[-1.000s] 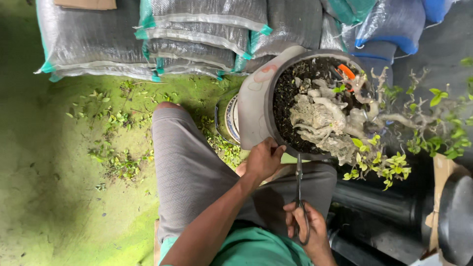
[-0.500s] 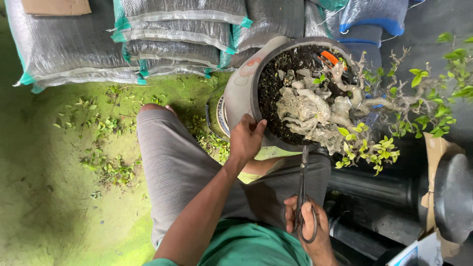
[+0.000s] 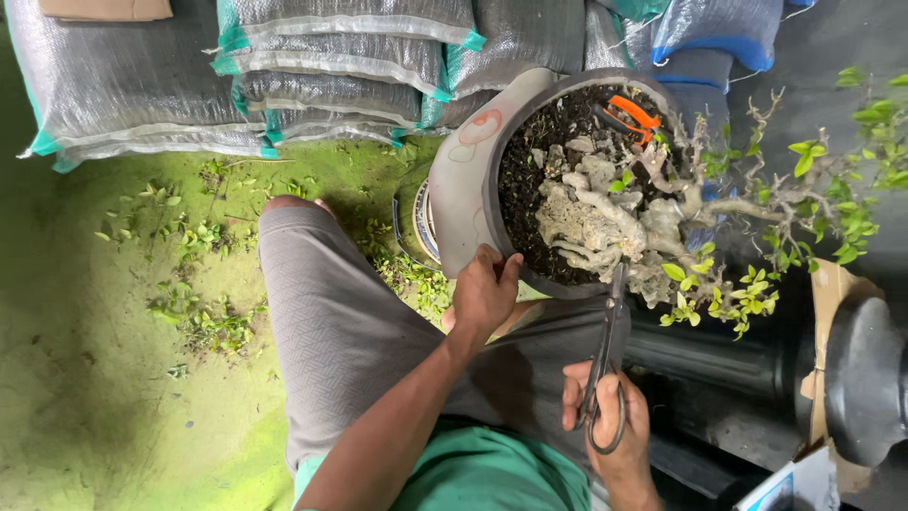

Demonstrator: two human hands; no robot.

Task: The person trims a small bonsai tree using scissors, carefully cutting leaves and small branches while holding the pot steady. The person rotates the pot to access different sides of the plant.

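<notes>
A grey round pot [image 3: 465,180] lies tilted towards me, filled with dark soil and a bonsai tree [image 3: 605,213] with pale gnarled roots and small green leaves. My left hand [image 3: 483,293] grips the pot's lower rim. My right hand [image 3: 610,416] holds black long-handled scissors [image 3: 605,360], fingers through the loops, blade tips at the roots by the rim. An orange-handled tool [image 3: 624,112] lies on the soil at the far side of the pot.
Stacked woven sacks [image 3: 284,76] line the back. Cut leaves and twigs [image 3: 199,284] litter the green mossy floor on the left. My grey-trousered knee [image 3: 322,284] is under the pot. Dark pipes [image 3: 709,364] and a black round object [image 3: 865,378] are at the right.
My left hand has shifted up the pot's rim and the pot has tipped further towards me. The scissors have risen, so their tips now reach the roots.
</notes>
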